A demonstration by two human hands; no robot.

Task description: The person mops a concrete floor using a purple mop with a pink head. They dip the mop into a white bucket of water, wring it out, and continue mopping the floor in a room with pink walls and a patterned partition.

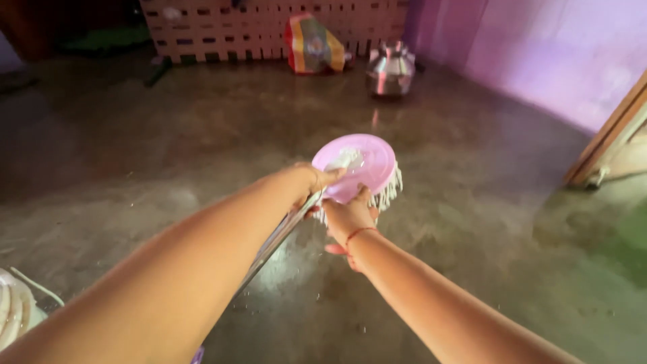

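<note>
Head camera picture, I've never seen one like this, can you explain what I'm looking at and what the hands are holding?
The camera sits on a person's head and looks down, so the two bare arms are their own. Both hands hold a mop: the left hand grips where the metal handle meets the round pink mop head, and the right hand holds the head from below, by its white strands. Beneath is a wet-looking concrete floor. Farther back stand a steel pot and a colourful bag.

mop head [356, 165]: pink, white fringe | pot [389, 69]: silver | wall [539, 47]: purple | bag [313, 46]: multicoloured
</note>
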